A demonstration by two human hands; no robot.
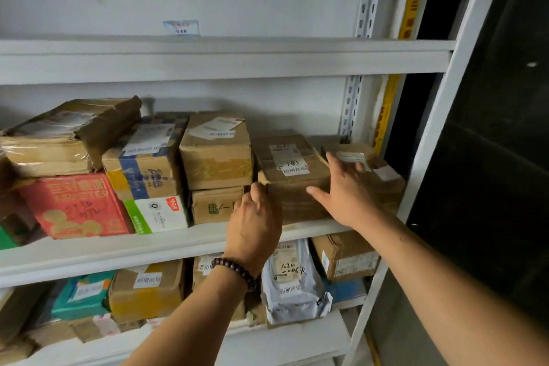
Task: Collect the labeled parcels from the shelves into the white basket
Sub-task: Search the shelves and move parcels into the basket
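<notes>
On the middle shelf (118, 249), right of centre: parcel (292, 175), a taped brown carton with white labels on top, one handwritten. Left hand (252, 223) at its 9 o'clock front corner, fingers curled round the corner edge, gripping it. Beaded bracelet (234, 269) on that wrist. Right hand (344, 190) at the parcel's 3 o'clock side, fingers straight and spread, thumb laid across the front face, pressing and enclosing nothing. Brown box (383, 178) at 3 o'clock, touching the parcel, partly behind the right hand. Stack (217, 154) of two brown cartons at 9 o'clock, just beside it. Red box (74, 205) further along at 9 o'clock. Grey bag (294, 285) at 6 o'clock, on the shelf below, label handwritten.
</notes>
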